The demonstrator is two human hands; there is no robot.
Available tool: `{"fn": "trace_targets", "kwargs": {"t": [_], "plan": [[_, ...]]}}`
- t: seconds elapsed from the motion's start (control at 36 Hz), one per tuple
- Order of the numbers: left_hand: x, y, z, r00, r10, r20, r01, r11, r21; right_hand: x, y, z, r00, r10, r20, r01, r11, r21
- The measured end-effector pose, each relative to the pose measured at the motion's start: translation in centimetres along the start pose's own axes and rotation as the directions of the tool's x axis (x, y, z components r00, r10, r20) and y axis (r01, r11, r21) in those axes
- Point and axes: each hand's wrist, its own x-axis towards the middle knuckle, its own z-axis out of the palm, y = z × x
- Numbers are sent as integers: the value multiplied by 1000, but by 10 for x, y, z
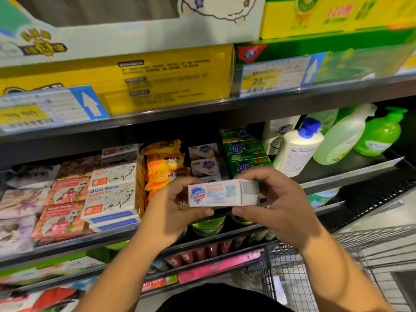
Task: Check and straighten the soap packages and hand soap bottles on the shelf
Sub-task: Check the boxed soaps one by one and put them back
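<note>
White cardboard soap box (221, 192) sits near you, just in front of the shelf edge. Your left hand (173, 212) and right hand (276, 203) pinch its ends, fingers curled over the top and thumbs beneath. Keep the logo facing you, level the box, then slide it onto the matching stack (204, 162) behind. Yellow packs (165, 163) crowd its left and green packs (245, 152) its right; the blue-capped bottle (297, 149) stands farther right.

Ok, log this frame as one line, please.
phase: inspecting | object: Safeguard soap box, logo toward camera | left hand: grips its left end | right hand: grips its right end
</note>
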Motion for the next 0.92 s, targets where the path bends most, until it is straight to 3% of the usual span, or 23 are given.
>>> {"fn": "trace_targets", "kwargs": {"t": [0.11,0.19,0.33,0.44,0.64,0.72,0.83,0.92], "plan": [[-3,11,2,995,-92,-29,85,978,-193,4,-2,-1,1000,24,-19,-24,999,30],[-3,29,0,994,-106,36,111,957,-267,9,-6,-3,993,115,-18,-110,978,176],[4,39,-2,942,-308,131,329,927,-182,16,-5,-4,917,382,111,-394,911,121],[8,36,1,912,-382,148,398,911,-104,15,10,-2,892,431,137,-442,894,68],[12,42,1,985,-147,88,159,974,-160,19,12,-16,952,283,114,-286,958,5],[12,47,2,998,1,59,0,1000,-20,18,17,-18,960,261,104,-247,961,-128],[13,49,6,970,201,139,-225,955,192,15,21,-9,957,277,89,-255,946,-198],[14,43,8,968,196,154,-225,953,203,11,25,-13,973,231,32,-218,950,-223]]}}
